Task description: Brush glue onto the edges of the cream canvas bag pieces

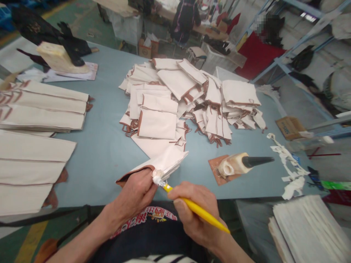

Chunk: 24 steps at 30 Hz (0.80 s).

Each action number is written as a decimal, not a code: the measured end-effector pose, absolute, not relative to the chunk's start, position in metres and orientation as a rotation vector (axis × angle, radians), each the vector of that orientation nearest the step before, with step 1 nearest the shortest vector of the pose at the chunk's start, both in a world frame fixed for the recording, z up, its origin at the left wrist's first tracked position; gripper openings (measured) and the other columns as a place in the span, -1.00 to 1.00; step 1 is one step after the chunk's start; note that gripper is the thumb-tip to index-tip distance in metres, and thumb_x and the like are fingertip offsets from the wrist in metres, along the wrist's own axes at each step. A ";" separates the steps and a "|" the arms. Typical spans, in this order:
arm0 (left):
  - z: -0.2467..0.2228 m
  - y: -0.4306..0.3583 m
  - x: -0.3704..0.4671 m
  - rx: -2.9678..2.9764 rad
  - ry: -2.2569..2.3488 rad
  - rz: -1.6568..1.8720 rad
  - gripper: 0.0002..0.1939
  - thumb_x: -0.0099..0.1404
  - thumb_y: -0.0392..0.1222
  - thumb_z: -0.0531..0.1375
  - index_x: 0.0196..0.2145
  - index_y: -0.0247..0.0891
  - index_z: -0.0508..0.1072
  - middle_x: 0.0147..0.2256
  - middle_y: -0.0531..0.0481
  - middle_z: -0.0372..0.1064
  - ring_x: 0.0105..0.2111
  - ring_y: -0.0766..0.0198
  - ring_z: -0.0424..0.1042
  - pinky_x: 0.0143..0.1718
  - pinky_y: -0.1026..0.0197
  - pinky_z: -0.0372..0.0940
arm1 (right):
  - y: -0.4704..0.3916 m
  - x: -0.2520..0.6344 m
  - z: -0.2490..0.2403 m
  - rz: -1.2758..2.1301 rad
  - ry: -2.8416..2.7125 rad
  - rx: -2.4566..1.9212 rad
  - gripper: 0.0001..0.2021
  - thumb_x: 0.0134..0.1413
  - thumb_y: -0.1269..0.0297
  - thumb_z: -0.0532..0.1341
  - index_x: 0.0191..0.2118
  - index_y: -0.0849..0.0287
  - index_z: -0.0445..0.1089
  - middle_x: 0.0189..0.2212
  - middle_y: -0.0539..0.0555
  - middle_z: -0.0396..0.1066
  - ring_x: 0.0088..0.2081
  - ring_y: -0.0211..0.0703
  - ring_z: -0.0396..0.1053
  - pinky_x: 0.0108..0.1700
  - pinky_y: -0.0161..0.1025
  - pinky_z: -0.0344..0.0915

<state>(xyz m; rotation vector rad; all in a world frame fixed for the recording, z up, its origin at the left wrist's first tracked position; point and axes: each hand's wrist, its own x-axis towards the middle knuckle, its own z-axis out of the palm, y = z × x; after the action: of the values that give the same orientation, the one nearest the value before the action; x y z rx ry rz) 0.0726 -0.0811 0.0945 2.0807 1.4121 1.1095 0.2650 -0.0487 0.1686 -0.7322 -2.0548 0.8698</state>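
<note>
My left hand (138, 188) is closed on the near edge of a cream fabric piece with brown trim (164, 160), folded in layers. My right hand (194, 208) grips a brush with a yellow handle (203, 212). The white, coated-looking brush tip touches the fabric piece beside my left fingers. Just beyond lies a pile of similar cream pieces (157, 124) with brown edging and ties. To the right, an off-white container (231, 164) with a round opening and a black tapered end rests on a brown square (216, 179).
Stacks of cream pieces (41, 117) lie along the left of the blue-grey table (101, 157). A yellowish block (56, 56) sits on papers at the far left. At right are white scraps (290, 175), a cardboard box (290, 128) and a stack of pale cloth (309, 226).
</note>
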 end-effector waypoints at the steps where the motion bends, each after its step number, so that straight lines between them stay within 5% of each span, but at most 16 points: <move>1: 0.093 -0.081 0.073 2.092 1.423 1.110 -0.75 0.47 -0.41 0.01 -0.36 -0.18 0.30 -0.42 -0.01 0.41 -0.40 0.20 0.43 -0.35 0.21 0.33 | -0.051 0.262 0.162 0.960 -1.941 -0.810 -0.84 0.43 0.30 0.15 -0.20 0.09 0.47 -0.52 -0.08 0.46 -0.55 -0.31 0.38 -0.43 -0.37 0.37; 5: 0.090 -0.083 0.073 2.134 1.506 1.087 -0.73 0.47 -0.42 0.01 -0.38 -0.18 0.30 -0.43 -0.02 0.42 -0.42 0.18 0.43 -0.38 0.19 0.30 | -0.061 0.250 0.137 1.319 -1.262 -1.083 -0.68 0.46 0.04 0.13 -0.29 0.11 0.41 -0.70 -0.19 0.19 -0.72 -0.35 0.11 -0.64 -0.41 0.18; 10: 0.090 -0.082 0.076 2.182 1.604 1.085 -0.74 0.40 -0.45 -0.01 -0.39 -0.14 0.25 -0.48 0.03 0.36 -0.47 0.19 0.41 -0.43 0.17 0.24 | -0.054 0.249 0.135 1.402 -0.788 -1.187 -0.63 0.25 -0.12 0.27 -0.35 0.09 0.34 -0.76 -0.27 0.08 -0.78 -0.39 -0.04 -0.69 -0.42 0.17; 19: 0.088 -0.086 0.093 2.169 1.652 0.945 -0.77 0.46 -0.42 -0.06 -0.29 -0.16 0.26 -0.45 -0.02 0.42 -0.46 0.13 0.47 -0.41 0.13 0.31 | -0.065 0.243 0.117 1.012 -1.059 -1.355 -0.64 0.36 -0.07 0.20 -0.28 0.14 0.38 -0.69 -0.15 0.37 -0.64 -0.23 0.38 -0.43 -0.27 0.40; 24: 0.081 -0.096 0.097 2.183 1.592 0.865 -0.73 0.45 -0.42 -0.09 -0.31 -0.18 0.29 -0.42 -0.08 0.44 -0.43 0.09 0.48 -0.38 0.10 0.37 | -0.091 0.252 0.110 0.937 -1.264 -1.337 -0.69 0.42 0.02 0.20 -0.29 0.13 0.37 -0.66 -0.12 0.43 -0.59 -0.20 0.45 -0.39 -0.25 0.42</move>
<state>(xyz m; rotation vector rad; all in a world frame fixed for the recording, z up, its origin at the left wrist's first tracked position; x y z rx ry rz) 0.0968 -0.0960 0.0812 2.1828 1.5922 0.8648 0.2525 -0.0907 0.1100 -1.3374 -1.2637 0.9374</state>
